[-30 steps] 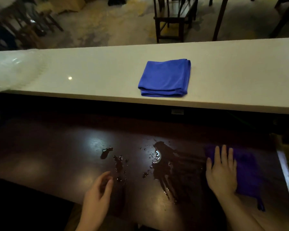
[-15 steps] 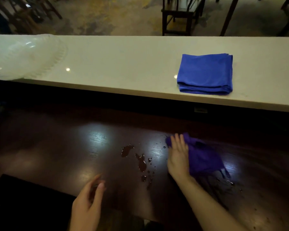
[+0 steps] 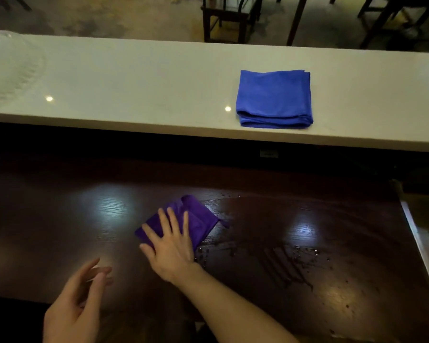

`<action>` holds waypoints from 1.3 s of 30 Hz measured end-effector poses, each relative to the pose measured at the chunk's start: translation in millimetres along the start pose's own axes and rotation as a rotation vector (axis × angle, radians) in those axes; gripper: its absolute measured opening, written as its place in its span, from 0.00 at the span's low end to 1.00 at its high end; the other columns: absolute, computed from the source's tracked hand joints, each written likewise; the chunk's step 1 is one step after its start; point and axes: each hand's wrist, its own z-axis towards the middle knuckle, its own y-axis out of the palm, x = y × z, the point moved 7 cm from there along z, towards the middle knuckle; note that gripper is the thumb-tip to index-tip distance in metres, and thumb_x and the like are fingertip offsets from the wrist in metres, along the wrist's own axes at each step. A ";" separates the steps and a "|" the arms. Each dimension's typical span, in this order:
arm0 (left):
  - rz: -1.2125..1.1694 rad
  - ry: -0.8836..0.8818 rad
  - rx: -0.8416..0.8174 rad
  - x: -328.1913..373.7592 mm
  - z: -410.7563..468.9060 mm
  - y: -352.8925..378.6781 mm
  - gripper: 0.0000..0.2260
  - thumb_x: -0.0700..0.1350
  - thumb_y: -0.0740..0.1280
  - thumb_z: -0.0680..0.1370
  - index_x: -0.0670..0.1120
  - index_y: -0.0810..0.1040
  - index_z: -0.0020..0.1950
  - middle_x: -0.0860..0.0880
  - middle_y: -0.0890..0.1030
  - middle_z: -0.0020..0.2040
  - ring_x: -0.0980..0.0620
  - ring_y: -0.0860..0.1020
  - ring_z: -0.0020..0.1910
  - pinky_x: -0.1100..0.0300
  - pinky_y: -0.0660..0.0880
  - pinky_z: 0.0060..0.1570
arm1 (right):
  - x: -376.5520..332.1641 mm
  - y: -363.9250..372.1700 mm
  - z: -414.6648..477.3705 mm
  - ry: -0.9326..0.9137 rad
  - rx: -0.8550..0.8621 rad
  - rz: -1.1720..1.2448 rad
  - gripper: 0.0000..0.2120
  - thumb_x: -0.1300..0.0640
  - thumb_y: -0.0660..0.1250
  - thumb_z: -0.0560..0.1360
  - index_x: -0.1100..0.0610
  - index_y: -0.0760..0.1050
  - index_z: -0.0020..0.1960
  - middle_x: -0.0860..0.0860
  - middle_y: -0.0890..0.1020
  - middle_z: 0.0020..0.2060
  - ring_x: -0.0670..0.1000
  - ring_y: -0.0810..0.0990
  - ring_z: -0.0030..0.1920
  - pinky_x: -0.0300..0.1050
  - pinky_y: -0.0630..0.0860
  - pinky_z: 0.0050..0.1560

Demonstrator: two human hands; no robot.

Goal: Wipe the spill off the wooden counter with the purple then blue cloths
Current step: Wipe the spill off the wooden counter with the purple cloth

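Swept left: R hand [image 3: 171, 251] flat on purple cloth [image 3: 196, 219].

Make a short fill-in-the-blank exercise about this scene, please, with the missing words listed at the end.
1. The right hand presses flat on the ____ cloth.
2. The folded blue cloth lies on the ____ ledge, not on the wooden counter.
3. The left hand holds ____.
4. Droplets and wet streaks remain to the ____ of the right hand.

Missing words: purple; white; nothing; right
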 end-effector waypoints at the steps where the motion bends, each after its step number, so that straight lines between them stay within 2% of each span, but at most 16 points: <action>1: -0.002 -0.002 -0.013 1.5 1.2 2.7 0.13 0.51 0.66 0.75 0.60 0.79 0.60 0.56 0.86 0.48 0.58 0.85 0.46 0.53 0.79 0.47 | 4.8 -1.6 -3.4 0.023 -0.012 -0.012 0.25 0.40 0.52 0.80 0.46 0.61 0.75 0.57 0.57 0.78 0.61 0.50 0.78 0.69 0.46 0.74; 4: 0.004 0.000 -0.069 12.0 1.2 19.5 0.15 0.53 0.66 0.74 0.60 0.78 0.60 0.51 0.86 0.49 0.57 0.85 0.47 0.53 0.78 0.51 | 9.6 -2.9 -27.7 -0.002 -0.035 -0.011 0.22 0.49 0.64 0.75 0.48 0.67 0.68 0.59 0.67 0.71 0.62 0.64 0.70 0.66 0.66 0.64; 8: 0.024 0.042 -0.164 32.2 -2.5 58.3 0.17 0.51 0.66 0.75 0.57 0.77 0.64 0.50 0.86 0.51 0.58 0.84 0.48 0.57 0.77 0.53 | 49.0 -18.1 -81.2 0.044 0.006 -0.050 0.25 0.53 0.70 0.67 0.45 0.69 0.63 0.55 0.72 0.65 0.60 0.73 0.62 0.61 0.75 0.55; 9: 0.032 0.056 -0.194 36.8 -4.4 70.3 0.16 0.49 0.66 0.77 0.55 0.76 0.65 0.50 0.86 0.51 0.61 0.84 0.47 0.61 0.78 0.52 | 66.7 -27.0 -96.3 0.091 0.032 -0.065 0.26 0.53 0.70 0.66 0.44 0.70 0.63 0.55 0.74 0.63 0.60 0.75 0.60 0.60 0.76 0.53; 11: 0.060 0.080 -0.244 47.7 -10.2 93.6 0.16 0.43 0.67 0.78 0.53 0.77 0.66 0.55 0.85 0.49 0.67 0.82 0.46 0.75 0.76 0.47 | 108.8 -49.5 -127.8 0.219 0.081 -0.092 0.29 0.54 0.73 0.63 0.43 0.71 0.63 0.55 0.77 0.61 0.60 0.77 0.57 0.59 0.78 0.51; 13: 0.081 0.104 -0.289 58.9 -19.3 114.8 0.17 0.40 0.68 0.78 0.54 0.77 0.64 0.58 0.85 0.47 0.70 0.81 0.45 0.81 0.72 0.44 | 158.1 -71.7 -161.5 0.367 0.105 -0.112 0.31 0.57 0.75 0.60 0.45 0.74 0.63 0.57 0.78 0.60 0.61 0.77 0.55 0.59 0.78 0.50; 15: 0.085 0.144 -0.329 69.4 -29.6 134.6 0.16 0.42 0.68 0.78 0.54 0.76 0.65 0.56 0.85 0.47 0.67 0.83 0.45 0.79 0.73 0.43 | 208.7 -93.3 -198.6 0.509 0.145 -0.150 0.30 0.59 0.74 0.62 0.47 0.76 0.63 0.59 0.78 0.59 0.63 0.77 0.54 0.59 0.78 0.49; 17: 0.082 0.178 -0.368 76.7 -39.9 152.2 0.15 0.47 0.66 0.78 0.55 0.76 0.65 0.53 0.85 0.49 0.62 0.84 0.44 0.70 0.77 0.43 | 253.6 -112.4 -237.9 0.643 0.198 -0.187 0.26 0.61 0.73 0.66 0.50 0.77 0.64 0.61 0.77 0.59 0.65 0.76 0.54 0.60 0.77 0.50; 20: 0.090 0.215 -0.420 85.9 -56.1 176.0 0.17 0.55 0.64 0.75 0.60 0.75 0.64 0.56 0.85 0.48 0.57 0.85 0.46 0.60 0.78 0.48 | 306.4 -134.0 -298.8 0.827 0.281 -0.237 0.24 0.64 0.72 0.69 0.52 0.77 0.63 0.63 0.75 0.60 0.66 0.73 0.56 0.61 0.74 0.51; 22: 0.103 0.229 -0.452 90.7 -64.9 189.0 0.17 0.56 0.64 0.75 0.62 0.74 0.64 0.59 0.85 0.49 0.58 0.85 0.46 0.62 0.77 0.50 | 332.3 -145.2 -337.4 0.942 0.329 -0.240 0.24 0.64 0.71 0.68 0.53 0.76 0.63 0.62 0.72 0.62 0.66 0.70 0.58 0.63 0.72 0.52; 25: 0.133 0.258 -0.471 97.2 -73.0 200.7 0.17 0.57 0.63 0.76 0.63 0.73 0.65 0.61 0.84 0.50 0.62 0.84 0.45 0.71 0.76 0.47 | 361.2 -158.4 -382.6 1.060 0.400 -0.176 0.23 0.63 0.72 0.67 0.53 0.73 0.60 0.60 0.69 0.64 0.66 0.66 0.61 0.68 0.70 0.54; 27: 0.145 0.259 -0.477 99.9 -76.0 202.5 0.17 0.58 0.63 0.76 0.64 0.73 0.65 0.61 0.84 0.50 0.62 0.84 0.44 0.68 0.76 0.43 | 369.6 -162.5 -390.7 1.073 0.426 -0.121 0.22 0.57 0.72 0.69 0.52 0.70 0.60 0.57 0.67 0.65 0.65 0.65 0.64 0.69 0.70 0.58; 30: 0.151 0.253 -0.451 97.4 -75.2 194.5 0.17 0.57 0.64 0.76 0.65 0.73 0.65 0.60 0.84 0.49 0.62 0.84 0.45 0.66 0.77 0.43 | 368.9 -161.2 -374.5 1.064 0.412 -0.121 0.29 0.39 0.64 0.75 0.47 0.62 0.72 0.56 0.62 0.71 0.65 0.64 0.66 0.65 0.69 0.61; 31: 0.155 0.246 -0.440 94.7 -73.6 189.3 0.16 0.55 0.64 0.77 0.65 0.73 0.65 0.60 0.84 0.49 0.62 0.84 0.45 0.64 0.78 0.44 | 367.3 -158.8 -367.4 1.071 0.398 -0.137 0.32 0.36 0.62 0.76 0.46 0.59 0.75 0.57 0.62 0.71 0.65 0.64 0.65 0.63 0.70 0.60; 34: 0.157 0.211 -0.370 86.2 -62.8 165.5 0.16 0.51 0.65 0.79 0.62 0.73 0.66 0.61 0.85 0.48 0.61 0.84 0.45 0.57 0.79 0.48 | 355.5 -153.2 -346.4 1.045 0.456 -0.078 0.27 0.40 0.61 0.77 0.49 0.66 0.73 0.61 0.69 0.64 0.65 0.67 0.58 0.62 0.75 0.52; 39: 0.115 0.129 -0.240 66.6 -40.2 117.7 0.20 0.58 0.64 0.75 0.58 0.75 0.66 0.58 0.86 0.48 0.57 0.85 0.47 0.46 0.80 0.54 | 283.4 -121.2 -287.5 0.838 0.427 -0.040 0.23 0.44 0.66 0.76 0.47 0.70 0.69 0.55 0.72 0.59 0.60 0.72 0.56 0.58 0.80 0.42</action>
